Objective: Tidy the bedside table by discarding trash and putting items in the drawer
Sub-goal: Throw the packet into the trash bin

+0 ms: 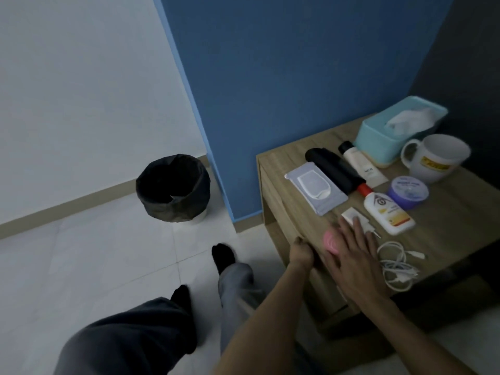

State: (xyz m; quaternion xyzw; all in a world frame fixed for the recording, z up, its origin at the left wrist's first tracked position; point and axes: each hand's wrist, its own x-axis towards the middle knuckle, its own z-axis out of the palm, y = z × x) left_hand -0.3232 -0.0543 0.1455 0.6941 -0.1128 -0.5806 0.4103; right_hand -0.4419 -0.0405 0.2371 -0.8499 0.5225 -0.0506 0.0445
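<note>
A person stands at a wooden bedside table [446, 212] set against a blue wall. The left hand [300, 251] curls its fingers over the table's front edge, gripping it. The right hand [351, 255] lies flat on the tabletop with straight, spread fingers, partly covering a pink object [330, 241] near the front edge and touching a white charger [351, 215]. Just right of that hand lies a coiled white cable [397, 263]. Farther back are a wipes pack [316, 188], a black case [335, 169], a white tube [359, 163], a red-capped bottle [387, 212], a purple jar [410, 192], a mug [435, 158] and a teal tissue box [378, 136]. A bin [173, 188] with a black liner stands on the floor, well left of the table.
</note>
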